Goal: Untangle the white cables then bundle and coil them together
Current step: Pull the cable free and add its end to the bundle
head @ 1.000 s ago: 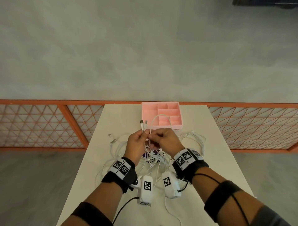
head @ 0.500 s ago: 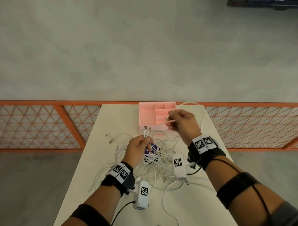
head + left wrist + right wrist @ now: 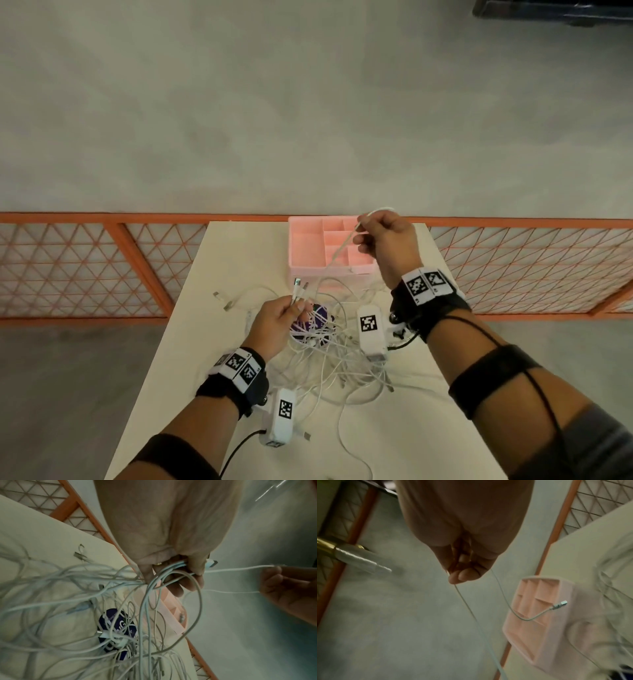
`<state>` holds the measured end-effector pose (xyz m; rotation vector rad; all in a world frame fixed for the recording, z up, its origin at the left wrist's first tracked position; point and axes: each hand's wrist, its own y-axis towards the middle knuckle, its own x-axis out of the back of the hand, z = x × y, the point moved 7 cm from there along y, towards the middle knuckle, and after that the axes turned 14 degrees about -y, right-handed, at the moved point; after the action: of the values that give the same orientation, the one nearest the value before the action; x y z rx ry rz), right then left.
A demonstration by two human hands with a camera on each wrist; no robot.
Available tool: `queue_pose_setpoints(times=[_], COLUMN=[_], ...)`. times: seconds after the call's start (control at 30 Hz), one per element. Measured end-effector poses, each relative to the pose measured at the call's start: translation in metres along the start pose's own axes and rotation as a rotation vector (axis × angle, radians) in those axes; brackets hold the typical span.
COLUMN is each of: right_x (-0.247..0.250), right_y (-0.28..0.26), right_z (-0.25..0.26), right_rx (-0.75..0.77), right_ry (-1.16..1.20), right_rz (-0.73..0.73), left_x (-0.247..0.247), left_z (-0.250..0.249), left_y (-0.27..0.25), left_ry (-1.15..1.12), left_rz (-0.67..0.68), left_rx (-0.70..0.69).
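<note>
From the head view, the left hand (image 3: 274,320) pinched a few plug ends of the white cables (image 3: 337,356), whose tangle lay on the desk (image 3: 212,342) just beside and below it. The right hand (image 3: 387,243), raised beyond over the pink tray (image 3: 308,246), gripped a single strand.

The left wrist view showed the fingers (image 3: 192,580) curled round several cable ends, the tangle below covering a purple disc (image 3: 118,626).

The right wrist view showed fingertips (image 3: 462,576) clenched on the strand, its plug (image 3: 559,605) dangling before the tray.

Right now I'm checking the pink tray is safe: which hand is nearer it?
Right. The right hand is raised over the tray, pinching a cable; the left hand is nearer the person, above the tangle.
</note>
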<state>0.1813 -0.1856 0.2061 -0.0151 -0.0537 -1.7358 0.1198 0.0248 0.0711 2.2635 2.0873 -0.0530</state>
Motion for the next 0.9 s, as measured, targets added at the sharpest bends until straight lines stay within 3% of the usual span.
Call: queue_pose_setpoints(times=[0.13,0.33,0.53,0.63,0.7,0.77,0.9], right_x=[0.006,-0.042,-0.049,-0.048,-0.053,-0.059,-0.052], right_y=[0.002,-0.037,-0.042,-0.042,-0.045,-0.046,-0.033], right_z=[0.0,-0.052,-0.062,-0.073,-0.08,-0.081,-0.061], right_rx=[-0.021,-0.119,-0.153,-0.245,-0.295,-0.278,-0.205], right_ry=[0.077,-0.148,-0.131,-0.186,-0.234,-0.217,-0.118], right_rz=[-0.009,0.35,0.286,0.246,0.297,0.35,0.244], left_x=[-0.002,-0.02,-0.016,-0.017,-0.018,-0.02,-0.02], left_z=[-0.014,-0.038,-0.031,-0.029,-0.03,-0.027,-0.014], left_y=[0.004,0.012,0.008,0.005,0.003,0.001,0.001], left_ry=[-0.009,-0.063,-0.091,-0.118,-0.131,-0.146,-0.119], left_rz=[-0.026,0.006,0.031,0.018,0.003,0.029,0.079], left_rx=[-0.031,-0.065,-0.083,-0.109,-0.127,-0.126,-0.079])
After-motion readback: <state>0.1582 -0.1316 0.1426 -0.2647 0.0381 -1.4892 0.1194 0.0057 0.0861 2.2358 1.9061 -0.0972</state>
